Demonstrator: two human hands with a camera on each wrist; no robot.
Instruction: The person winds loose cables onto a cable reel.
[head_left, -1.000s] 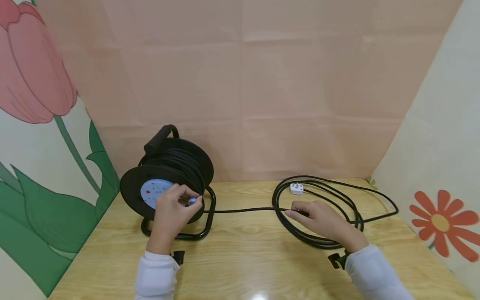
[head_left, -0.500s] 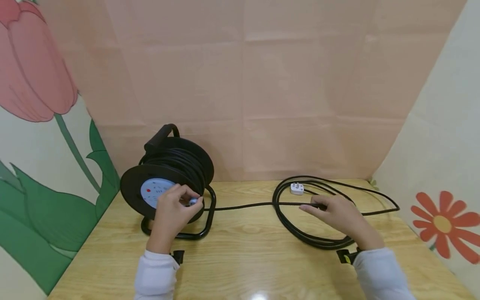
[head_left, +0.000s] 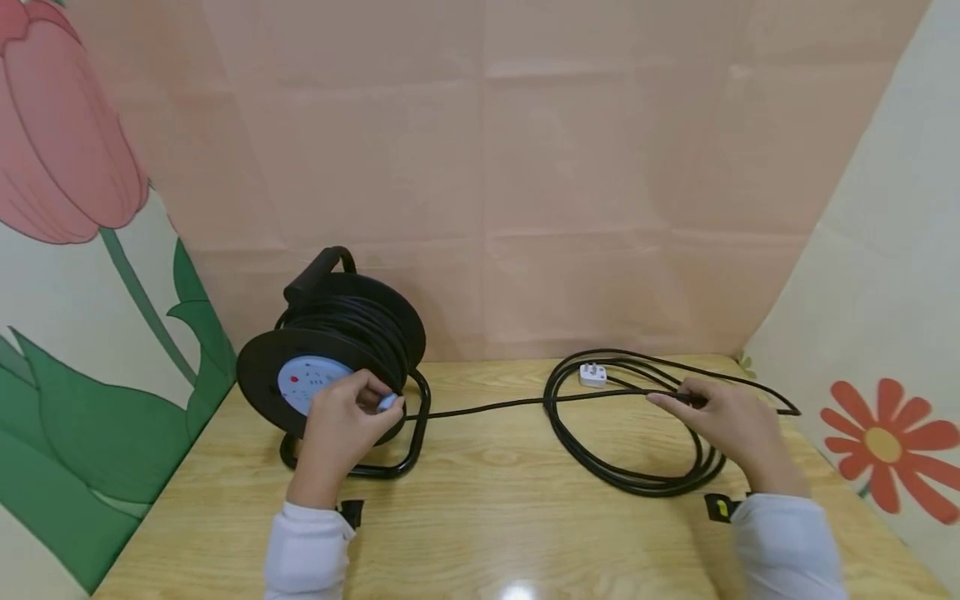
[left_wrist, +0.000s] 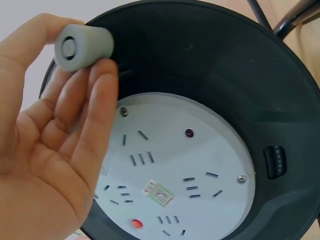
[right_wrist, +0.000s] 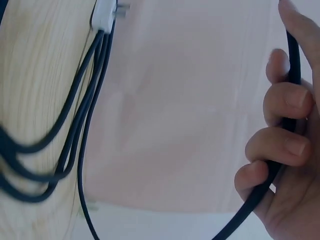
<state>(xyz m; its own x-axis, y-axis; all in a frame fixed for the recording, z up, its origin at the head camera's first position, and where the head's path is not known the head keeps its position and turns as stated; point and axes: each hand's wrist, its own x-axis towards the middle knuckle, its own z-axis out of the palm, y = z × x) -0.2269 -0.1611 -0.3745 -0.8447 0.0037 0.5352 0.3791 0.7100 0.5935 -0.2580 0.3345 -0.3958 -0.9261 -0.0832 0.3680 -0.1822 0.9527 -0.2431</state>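
A black cable reel [head_left: 262,375] with a pale blue socket panel [head_left: 307,379] stands on the left of the table. My left hand [head_left: 337,429] pinches the small crank knob [left_wrist: 92,45] at the reel's rim between thumb and fingers. Out to the right, my right hand [head_left: 738,425] has its fingers curled round the black cable [right_wrist: 292,65]. From the reel the cable [head_left: 487,407] runs across to that hand, rising slightly. Loose coils of the same cable [head_left: 600,473] lie below and beside the right hand. A white plug [head_left: 592,375] sits inside the coils, pins up.
The reel rests on a black tube frame [head_left: 405,467] and has a carrying handle [head_left: 311,275] on top. The wooden table [head_left: 480,508] ends at a pink backdrop [head_left: 480,183]. Flower-painted panels flank it, left [head_left: 112,350] and right [head_left: 870,333].
My right hand has moved right and a little up along the cable, lifting the stretch between it and the reel. My left hand stays on the knob, and the reel looks unturned.
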